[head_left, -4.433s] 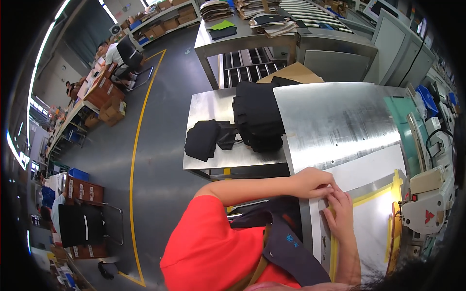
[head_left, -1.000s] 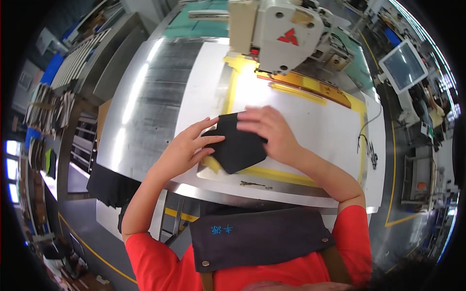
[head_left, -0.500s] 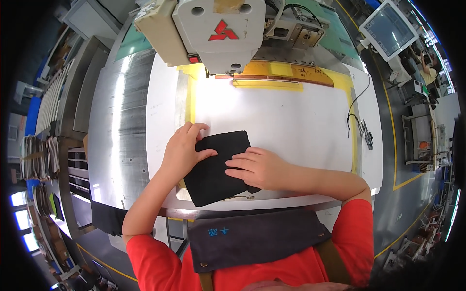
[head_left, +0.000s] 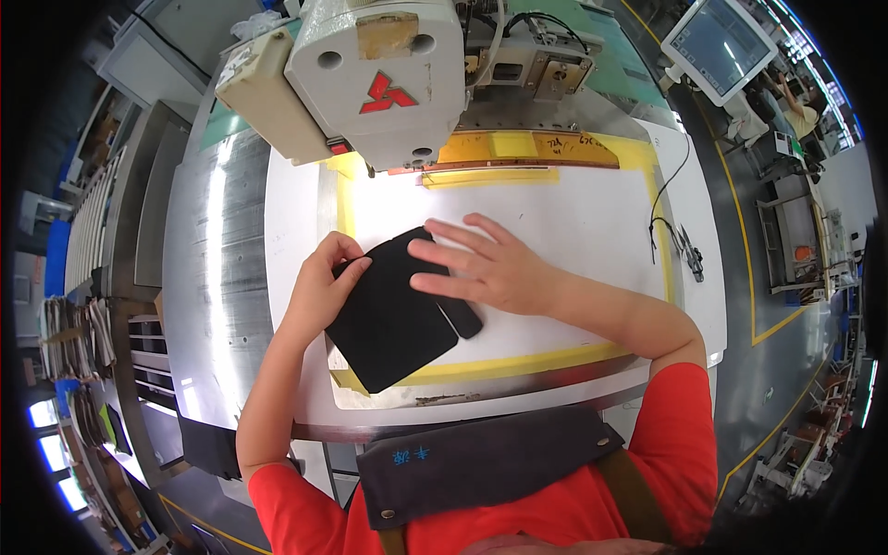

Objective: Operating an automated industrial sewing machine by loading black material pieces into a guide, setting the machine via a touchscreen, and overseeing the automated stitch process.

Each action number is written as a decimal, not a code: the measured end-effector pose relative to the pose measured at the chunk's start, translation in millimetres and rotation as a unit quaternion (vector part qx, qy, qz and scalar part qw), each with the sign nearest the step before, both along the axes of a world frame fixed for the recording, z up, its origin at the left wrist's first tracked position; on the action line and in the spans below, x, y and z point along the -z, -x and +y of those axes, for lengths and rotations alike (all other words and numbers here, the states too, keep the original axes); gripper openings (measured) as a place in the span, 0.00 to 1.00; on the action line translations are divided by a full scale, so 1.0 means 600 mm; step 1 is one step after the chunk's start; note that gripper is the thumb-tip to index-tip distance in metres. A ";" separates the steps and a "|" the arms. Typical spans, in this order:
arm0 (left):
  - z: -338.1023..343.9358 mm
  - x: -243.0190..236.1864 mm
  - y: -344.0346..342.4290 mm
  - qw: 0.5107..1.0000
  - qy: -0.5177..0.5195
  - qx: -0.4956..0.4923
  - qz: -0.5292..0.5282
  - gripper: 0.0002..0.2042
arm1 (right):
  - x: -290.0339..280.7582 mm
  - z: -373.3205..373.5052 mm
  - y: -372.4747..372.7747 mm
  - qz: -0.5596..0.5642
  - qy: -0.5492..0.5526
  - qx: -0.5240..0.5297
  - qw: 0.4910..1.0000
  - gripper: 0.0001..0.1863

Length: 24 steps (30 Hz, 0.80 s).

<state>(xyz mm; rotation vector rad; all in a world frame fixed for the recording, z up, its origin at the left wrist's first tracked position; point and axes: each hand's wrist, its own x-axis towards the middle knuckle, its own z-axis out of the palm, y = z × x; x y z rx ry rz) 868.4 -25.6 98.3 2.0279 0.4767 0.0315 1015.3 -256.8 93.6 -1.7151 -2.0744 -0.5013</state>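
A flat black fabric piece [head_left: 393, 324] lies slanted on the white work surface [head_left: 546, 250] under the sewing machine head. My left hand [head_left: 326, 282] pinches its upper left edge between thumb and fingers. Over its right edge, my right hand [head_left: 490, 268] is spread with the fingers apart; whether the fingertips touch the fabric, I cannot tell. A narrow black strip with a rounded end [head_left: 462, 319] shows below my right hand, alongside the larger piece. Its upper part is hidden by the hand.
The grey sewing machine head [head_left: 379, 92] hangs over the back left of the work area. Yellow tape [head_left: 518, 363] borders the white surface. Small metal snips [head_left: 691, 256] and a dark cord lie at the right. A screen [head_left: 721, 48] stands at the back right.
The black fabric has turned and shifted left, and the narrow strip beside it shows more. My right hand has lifted and spread its fingers; my left hand has closed on the edge.
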 end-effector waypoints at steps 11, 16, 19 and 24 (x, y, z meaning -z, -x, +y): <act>0.098 0.022 -0.063 0.978 -0.180 -0.093 -0.055 0.11 | 0.061 0.065 -0.027 0.080 0.042 -0.045 0.995 0.13; 0.074 0.035 -0.069 0.954 -0.245 -0.147 -0.088 0.11 | 0.061 0.066 -0.029 0.110 0.029 -0.046 0.992 0.13; 0.075 0.036 -0.063 0.956 -0.227 -0.164 -0.082 0.11 | 0.062 0.067 -0.024 0.105 0.033 -0.046 0.993 0.13; 0.090 0.033 -0.091 0.948 -0.264 -0.170 -0.060 0.13 | 0.074 0.085 -0.042 0.115 0.017 -0.017 0.993 0.13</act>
